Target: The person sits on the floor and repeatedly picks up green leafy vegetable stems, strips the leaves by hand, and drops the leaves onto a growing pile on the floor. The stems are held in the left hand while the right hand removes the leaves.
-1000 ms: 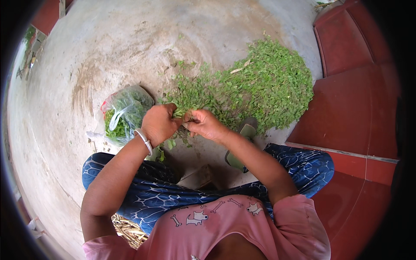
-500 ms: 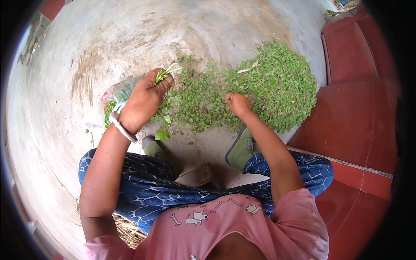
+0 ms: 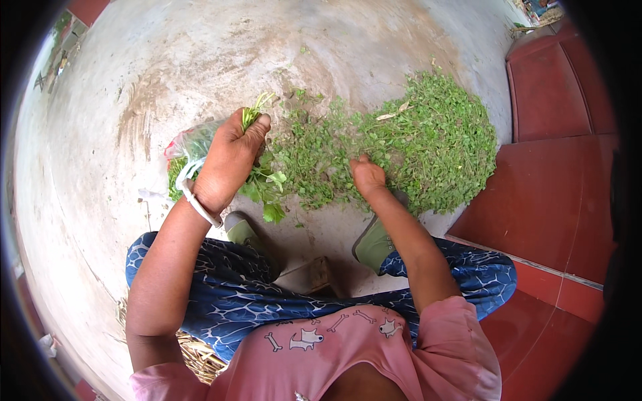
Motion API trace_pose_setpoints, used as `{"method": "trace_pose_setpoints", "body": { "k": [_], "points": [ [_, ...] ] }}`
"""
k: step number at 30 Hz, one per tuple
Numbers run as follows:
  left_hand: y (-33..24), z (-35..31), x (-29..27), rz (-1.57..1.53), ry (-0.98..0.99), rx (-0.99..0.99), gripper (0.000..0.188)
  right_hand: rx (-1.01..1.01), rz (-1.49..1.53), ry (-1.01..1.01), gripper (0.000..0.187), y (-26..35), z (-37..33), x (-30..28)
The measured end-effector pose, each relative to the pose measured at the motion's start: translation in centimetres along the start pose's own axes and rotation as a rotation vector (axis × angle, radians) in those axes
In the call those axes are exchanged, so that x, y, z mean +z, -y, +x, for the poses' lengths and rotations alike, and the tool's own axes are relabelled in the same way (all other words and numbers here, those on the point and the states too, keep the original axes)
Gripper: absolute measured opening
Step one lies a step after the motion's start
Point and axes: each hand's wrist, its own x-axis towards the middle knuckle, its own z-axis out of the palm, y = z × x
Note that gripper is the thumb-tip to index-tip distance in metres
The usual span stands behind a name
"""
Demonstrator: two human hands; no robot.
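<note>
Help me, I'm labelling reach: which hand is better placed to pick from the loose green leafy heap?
Likely the right hand, which is at the heap; the left hand sits farther left, gripping green leafy stems.

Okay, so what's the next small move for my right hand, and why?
Probably pinch a sprig from the pile and bring it to the bunch. Your right hand is already at the pile's near edge with no sprig visible in it, while your left hand grips the bunch.
</note>
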Motion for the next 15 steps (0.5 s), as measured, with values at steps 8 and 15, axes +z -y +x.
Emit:
{"method": "trace_pose_setpoints", "body": {
  "k": [8, 15],
  "points": [
    [0.8, 0.0, -0.3, 0.079, 0.036, 0.016, 0.021, 0.399, 1.228, 0.264, 0.014, -0.7, 1.7, -9.3],
    [0.3, 0.4, 0.5, -0.293, 0.115, -0.075, 0.019, 0.436, 1.099, 0.125, 0.011, -2.1, 2.5, -13.1]
  ]
}}
